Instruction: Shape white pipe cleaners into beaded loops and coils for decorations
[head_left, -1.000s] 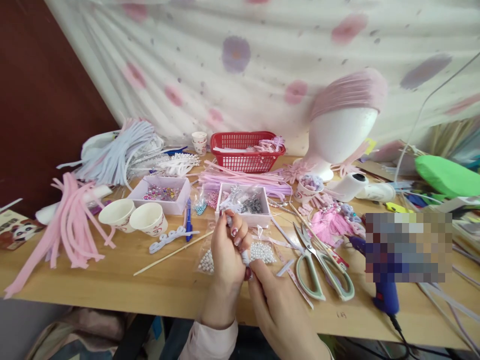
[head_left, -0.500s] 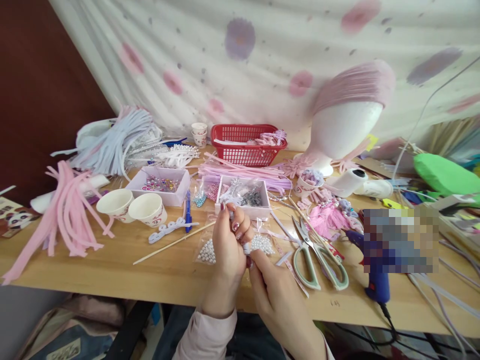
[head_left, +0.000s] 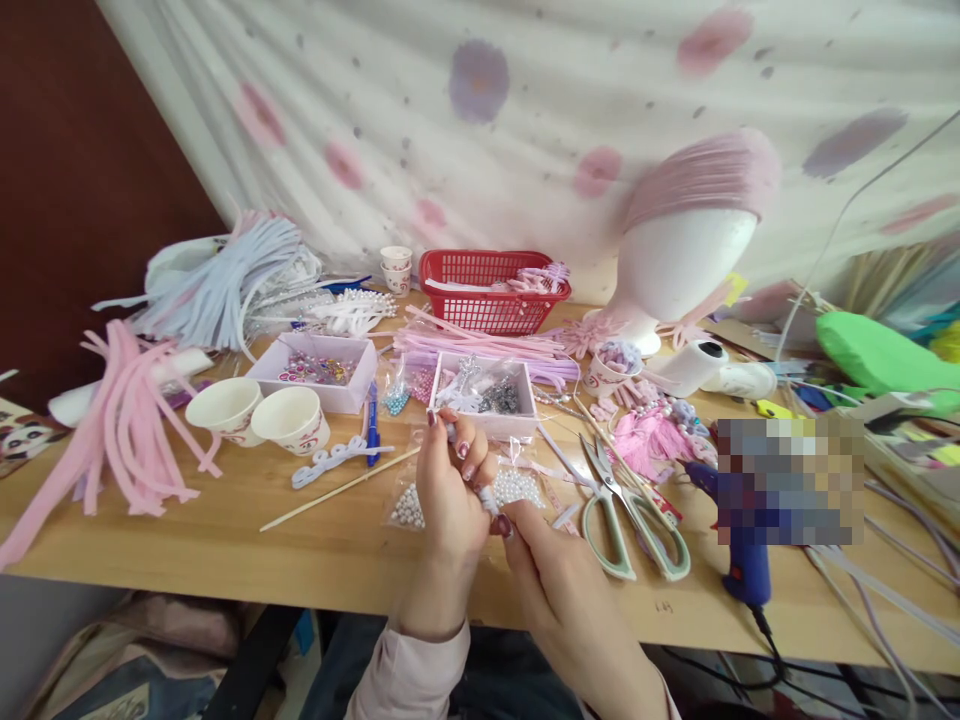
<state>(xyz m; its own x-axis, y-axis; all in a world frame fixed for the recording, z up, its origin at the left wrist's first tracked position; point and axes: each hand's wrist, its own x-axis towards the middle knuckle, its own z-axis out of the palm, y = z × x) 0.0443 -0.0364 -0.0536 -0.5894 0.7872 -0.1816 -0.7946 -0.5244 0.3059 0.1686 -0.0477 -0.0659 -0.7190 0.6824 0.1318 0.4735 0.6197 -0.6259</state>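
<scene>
My left hand (head_left: 452, 500) is closed around a pale, fuzzy pipe cleaner (head_left: 487, 498), held above the front of the table. One end of it shows by my left thumb and another bit comes out below the fingers. There my right hand (head_left: 566, 580) pinches it between thumb and forefinger. Most of the pipe cleaner is hidden in the left palm. Behind the hands lies a clear bag of pearl beads (head_left: 517, 488). Scissors with pale green handles (head_left: 611, 500) rest half open to the right, and a wooden stick (head_left: 337, 490) lies to the left.
Two paper cups (head_left: 291, 420) and pink pipe cleaners (head_left: 127, 430) stand left. White boxes of trinkets (head_left: 486, 425), a red basket (head_left: 491, 318) and a foam head (head_left: 679, 255) are behind. A blue glue gun (head_left: 746, 570) with its cord is at right.
My view has shifted slightly. Both hands stay together on the pipe cleaner; the left fingers have loosened a little, and slightly more of it shows between them.
</scene>
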